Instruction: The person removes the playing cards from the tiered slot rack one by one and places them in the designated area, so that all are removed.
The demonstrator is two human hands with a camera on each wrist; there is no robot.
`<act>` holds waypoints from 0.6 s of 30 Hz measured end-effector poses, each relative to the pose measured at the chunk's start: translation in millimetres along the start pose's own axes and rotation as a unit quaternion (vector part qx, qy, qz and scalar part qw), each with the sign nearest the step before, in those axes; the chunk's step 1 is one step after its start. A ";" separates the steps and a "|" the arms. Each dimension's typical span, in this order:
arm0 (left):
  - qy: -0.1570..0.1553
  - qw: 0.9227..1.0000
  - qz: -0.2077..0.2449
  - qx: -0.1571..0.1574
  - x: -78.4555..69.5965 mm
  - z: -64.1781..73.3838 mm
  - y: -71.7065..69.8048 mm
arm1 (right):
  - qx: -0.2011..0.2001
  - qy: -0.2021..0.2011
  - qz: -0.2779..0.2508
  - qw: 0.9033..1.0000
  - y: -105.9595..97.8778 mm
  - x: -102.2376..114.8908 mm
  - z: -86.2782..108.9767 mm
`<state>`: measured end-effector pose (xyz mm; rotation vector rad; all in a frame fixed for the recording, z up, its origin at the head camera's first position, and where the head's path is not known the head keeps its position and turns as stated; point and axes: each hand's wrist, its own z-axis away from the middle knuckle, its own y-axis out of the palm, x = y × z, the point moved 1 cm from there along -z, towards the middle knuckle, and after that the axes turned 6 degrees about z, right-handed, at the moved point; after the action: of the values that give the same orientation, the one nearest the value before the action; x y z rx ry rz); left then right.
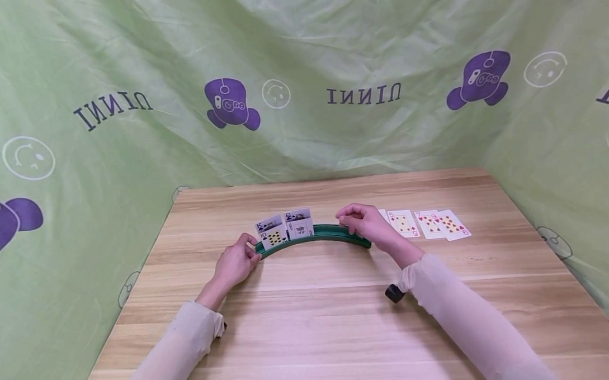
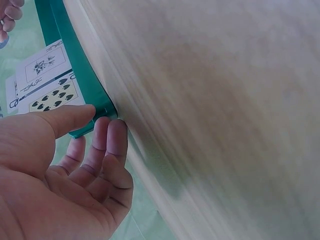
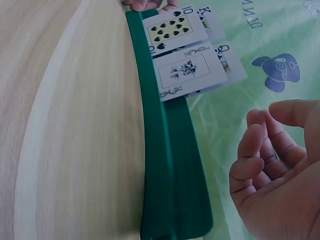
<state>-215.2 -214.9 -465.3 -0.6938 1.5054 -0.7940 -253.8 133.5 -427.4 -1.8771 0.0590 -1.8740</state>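
Note:
A curved green card holder (image 1: 331, 232) stands on the table, bowing away from me. In its left half stand a ten of spades (image 1: 274, 237) and a joker (image 1: 301, 229) in front, with a king (image 1: 268, 222) and a queen (image 1: 297, 214) behind them. My left hand (image 1: 235, 263) pinches the holder's left end, thumb (image 2: 75, 119) on one side and fingers on the other. Over the right end is my right hand (image 1: 368, 226), fingers loosely bent and thumb near the index fingertip. Nothing shows between those fingers (image 3: 250, 145), which are apart from the holder in the right wrist view.
To the right, face up on the wooden table (image 1: 314, 318), lie a five of diamonds (image 1: 402, 224), a seven (image 1: 426, 226) and a nine of hearts (image 1: 452, 225), overlapping. Another card beside the five is partly hidden by my right hand. Green printed cloth (image 1: 303, 140) surrounds the table.

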 end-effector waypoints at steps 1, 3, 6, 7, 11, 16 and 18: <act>0.002 1.000 -0.001 0.000 0.2 0.0 0.2 | -0.001 0.001 0.002 1.000 1.7 -0.4 -1.1; 0.002 1.000 -0.002 0.001 0.2 0.1 0.6 | 0.001 0.001 0.003 1.000 4.8 -0.2 -2.4; 0.002 1.000 -0.002 0.001 0.7 0.1 0.8 | 0.005 0.002 0.000 1.000 9.4 0.8 -3.6; 0.002 1.000 -0.002 0.000 0.8 0.3 0.8 | 0.006 0.004 -0.002 1.000 10.9 1.4 -4.0; 0.002 1.000 -0.001 -0.001 1.0 0.5 0.4 | 0.009 0.005 -0.006 1.000 17.0 2.1 -6.9; 0.006 1.000 -0.001 -0.002 1.4 -0.4 0.7 | 0.006 0.000 0.002 1.000 23.0 1.0 -10.6; 0.007 1.000 0.000 -0.004 1.4 -0.7 0.4 | 0.003 -0.001 0.006 1.000 24.8 0.7 -12.0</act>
<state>-216.0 -215.7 -466.4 -0.6956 1.5212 -0.7951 -257.7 107.7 -436.4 -1.8711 0.0644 -1.8622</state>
